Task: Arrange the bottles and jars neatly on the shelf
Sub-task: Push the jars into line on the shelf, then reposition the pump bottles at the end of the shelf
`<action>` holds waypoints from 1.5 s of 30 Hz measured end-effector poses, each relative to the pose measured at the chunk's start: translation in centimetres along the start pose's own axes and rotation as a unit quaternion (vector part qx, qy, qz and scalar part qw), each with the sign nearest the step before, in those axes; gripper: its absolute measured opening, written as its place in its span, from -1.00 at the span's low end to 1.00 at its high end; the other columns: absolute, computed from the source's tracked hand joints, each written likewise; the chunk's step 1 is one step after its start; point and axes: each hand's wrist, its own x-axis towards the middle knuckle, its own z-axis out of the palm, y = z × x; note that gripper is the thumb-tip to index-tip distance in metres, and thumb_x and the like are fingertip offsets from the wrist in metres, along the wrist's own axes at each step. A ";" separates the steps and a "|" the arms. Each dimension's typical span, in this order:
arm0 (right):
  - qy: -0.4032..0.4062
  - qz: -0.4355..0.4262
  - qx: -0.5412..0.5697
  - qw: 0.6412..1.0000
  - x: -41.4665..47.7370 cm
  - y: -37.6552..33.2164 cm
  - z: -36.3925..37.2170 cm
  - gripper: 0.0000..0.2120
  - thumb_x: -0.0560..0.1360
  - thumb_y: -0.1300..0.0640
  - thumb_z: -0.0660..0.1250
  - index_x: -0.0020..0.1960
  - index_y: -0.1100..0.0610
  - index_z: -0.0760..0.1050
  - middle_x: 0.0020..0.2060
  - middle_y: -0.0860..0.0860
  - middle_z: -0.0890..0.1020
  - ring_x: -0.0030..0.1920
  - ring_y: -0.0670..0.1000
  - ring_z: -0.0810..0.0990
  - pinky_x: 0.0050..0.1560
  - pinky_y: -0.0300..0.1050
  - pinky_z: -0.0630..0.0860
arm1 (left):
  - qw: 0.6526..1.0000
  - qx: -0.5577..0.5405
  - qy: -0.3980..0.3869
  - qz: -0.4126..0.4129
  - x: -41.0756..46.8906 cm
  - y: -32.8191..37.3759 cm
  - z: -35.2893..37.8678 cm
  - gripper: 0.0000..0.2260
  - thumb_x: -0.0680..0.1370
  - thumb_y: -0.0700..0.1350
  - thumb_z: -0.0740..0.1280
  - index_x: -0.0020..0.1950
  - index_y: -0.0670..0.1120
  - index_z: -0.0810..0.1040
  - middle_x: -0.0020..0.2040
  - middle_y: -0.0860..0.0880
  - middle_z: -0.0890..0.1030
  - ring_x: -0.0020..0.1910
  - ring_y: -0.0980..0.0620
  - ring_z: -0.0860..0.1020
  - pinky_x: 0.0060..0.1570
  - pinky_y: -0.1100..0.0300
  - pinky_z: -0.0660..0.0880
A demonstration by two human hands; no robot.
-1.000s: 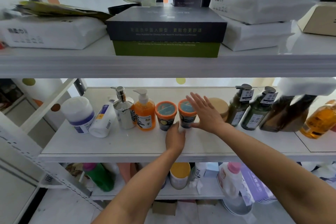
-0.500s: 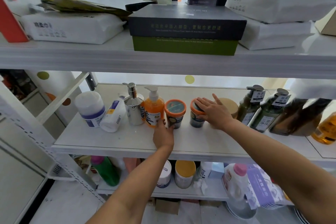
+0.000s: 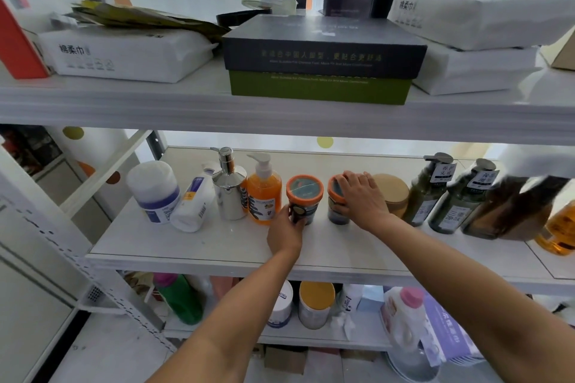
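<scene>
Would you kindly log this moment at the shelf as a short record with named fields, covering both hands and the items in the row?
surface: middle shelf
left hand: gripping left orange-lidded jar at its lower front
right hand: resting over right orange-lidded jar
left of jars: orange pump bottle, silver pump bottle, white bottle leaning, white tub
right of jars: tan-lidded jar, two dark green pump bottles
jar spacing: apart

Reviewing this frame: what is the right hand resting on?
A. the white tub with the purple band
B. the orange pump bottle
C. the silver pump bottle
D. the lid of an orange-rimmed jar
D. The right hand lies over the top of the right orange-rimmed jar, beside the tan-lidded jar.
</scene>
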 end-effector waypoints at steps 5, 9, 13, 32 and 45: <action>-0.012 -0.013 0.012 1.000 0.3 -0.3 -0.3 -0.22 0.48 -0.20 0.27 0.51 0.14 0.00 0.50 0.15 0.10 0.50 0.19 0.08 0.52 0.09 -0.10 | 1.000 -0.001 -0.017 0.002 0.3 0.4 0.6 -0.69 0.53 -0.09 0.36 0.27 -0.03 0.50 0.21 -0.05 0.59 0.18 -0.07 0.54 0.06 0.06 0.48; 0.006 -0.105 0.038 0.994 1.3 -2.2 -1.0 -0.12 0.47 -0.26 0.23 0.55 0.10 -0.13 0.55 0.08 -0.01 0.55 0.07 -0.07 0.52 0.06 -0.25 | 0.999 -0.020 -0.025 0.009 0.4 0.4 0.8 -0.74 0.51 -0.05 0.38 0.19 -0.01 0.54 0.12 -0.04 0.62 0.08 -0.08 0.58 0.00 0.03 0.52; 0.005 -0.142 0.008 0.990 2.1 -4.8 -0.8 -0.33 0.57 -0.11 0.17 0.54 0.07 -0.05 0.53 0.05 0.10 0.54 0.06 0.05 0.51 0.06 -0.20 | 0.999 -0.022 -0.041 0.027 0.6 0.2 0.6 -0.77 0.50 -0.07 0.37 0.16 0.00 0.55 0.06 -0.05 0.64 0.03 -0.08 0.58 -0.05 0.03 0.52; 0.003 -0.038 0.222 0.974 4.1 -9.4 -4.2 -0.17 0.47 -0.23 0.27 0.54 0.08 -0.05 0.52 0.02 0.15 0.52 0.02 0.13 0.52 0.05 -0.09 | 0.997 -0.028 0.055 -0.036 0.0 -4.7 -5.4 -0.65 0.53 -0.11 0.36 0.29 -0.11 0.40 0.20 -0.09 0.51 0.11 -0.12 0.55 0.12 -0.02 0.51; -0.073 0.030 0.338 0.938 7.6 -12.5 -7.3 -0.49 0.43 0.05 0.42 0.25 0.14 0.25 0.08 0.16 0.56 0.01 0.13 0.53 -0.05 0.00 0.49 | 0.998 -0.062 0.001 0.002 0.9 -4.1 -6.7 -0.60 0.49 -0.12 0.41 0.32 -0.10 0.47 0.26 -0.12 0.56 0.24 -0.12 0.51 0.20 0.06 0.43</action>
